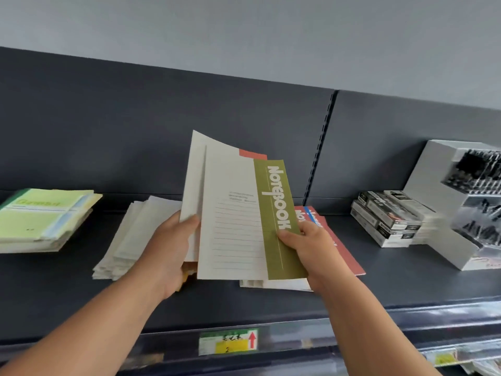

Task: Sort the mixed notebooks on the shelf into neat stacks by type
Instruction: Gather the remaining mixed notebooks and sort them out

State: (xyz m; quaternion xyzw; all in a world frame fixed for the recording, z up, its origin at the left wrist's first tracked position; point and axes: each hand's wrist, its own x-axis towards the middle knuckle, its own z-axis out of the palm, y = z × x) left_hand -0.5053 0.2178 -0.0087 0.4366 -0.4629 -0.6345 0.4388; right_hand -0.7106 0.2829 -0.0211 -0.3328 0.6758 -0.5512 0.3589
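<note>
I hold a small bundle of cream notebooks upright above the dark shelf (244,305). The front one is an olive-banded notebook (273,213) printed "Notebook"; behind it shows a red-banded one (252,154). My left hand (173,248) grips the bundle's left edge, and my right hand (306,251) pinches the olive band near the bottom right. Under my right hand lies a stack topped by a red notebook (344,253). A fanned pile of white notebooks (130,234) lies left of centre, and a green notebook stack (43,218) sits at the far left.
Black-and-white boxes (387,218) are stacked at the right, beside a white display stand of black pens (471,185). A price label with a red arrow (230,341) sits on the shelf's front rail. The dark back panel (162,131) rises behind everything.
</note>
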